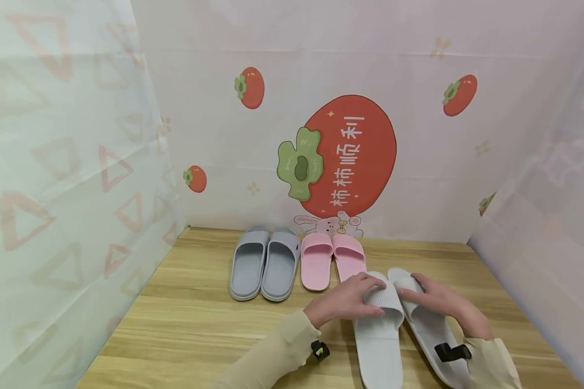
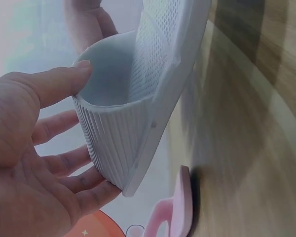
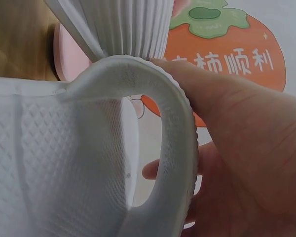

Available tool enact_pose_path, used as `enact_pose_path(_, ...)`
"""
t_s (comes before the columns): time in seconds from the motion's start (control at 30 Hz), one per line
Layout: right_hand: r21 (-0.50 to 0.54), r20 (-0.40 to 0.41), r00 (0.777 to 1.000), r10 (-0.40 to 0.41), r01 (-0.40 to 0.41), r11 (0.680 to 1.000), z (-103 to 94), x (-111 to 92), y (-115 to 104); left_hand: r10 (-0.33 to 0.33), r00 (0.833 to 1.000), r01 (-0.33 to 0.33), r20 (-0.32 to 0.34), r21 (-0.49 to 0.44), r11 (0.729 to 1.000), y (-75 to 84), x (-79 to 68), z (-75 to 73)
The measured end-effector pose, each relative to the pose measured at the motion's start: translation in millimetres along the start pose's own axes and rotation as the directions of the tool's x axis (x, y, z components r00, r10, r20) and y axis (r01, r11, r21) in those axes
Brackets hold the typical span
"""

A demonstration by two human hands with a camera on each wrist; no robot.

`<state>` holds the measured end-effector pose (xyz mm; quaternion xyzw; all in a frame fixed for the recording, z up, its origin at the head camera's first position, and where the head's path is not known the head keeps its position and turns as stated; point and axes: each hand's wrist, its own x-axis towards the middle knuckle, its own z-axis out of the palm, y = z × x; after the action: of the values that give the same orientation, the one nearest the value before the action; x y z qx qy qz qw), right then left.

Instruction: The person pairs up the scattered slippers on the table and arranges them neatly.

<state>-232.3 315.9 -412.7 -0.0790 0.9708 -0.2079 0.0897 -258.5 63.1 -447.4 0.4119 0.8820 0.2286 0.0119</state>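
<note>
Two white slippers with ribbed straps stand at the right of the head view. My left hand (image 1: 342, 300) holds the left white slipper (image 1: 379, 354) by its strap. In the left wrist view the thumb lies at the strap's edge and the fingers spread along its ribbed outside toward the toe end. My right hand (image 1: 440, 298) grips the right white slipper (image 1: 429, 327) at its strap; the right wrist view shows a fingertip (image 3: 150, 169) through the toe opening. The slippers' front parts nearly meet, while their heels spread apart. Both look tilted in the wrist views.
A pair of grey slippers (image 1: 279, 270) and a pair of pink slippers (image 1: 316, 265) stand side by side on the wooden surface (image 1: 190, 324) near the back wall. The right pink slipper is partly hidden behind my left hand. Printed cloth walls (image 1: 214, 32) enclose the back and sides.
</note>
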Motion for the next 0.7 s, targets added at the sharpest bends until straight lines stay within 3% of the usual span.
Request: enact_pose_path(0.7, 0.029, -0.038, 0.999, 0.033, -0.032, 0.999, -3.7, 9, 10, -0.004, 0.999, 0.004, -0.049, -0.003, 1.0, 1.2, 21.7, -2.4)
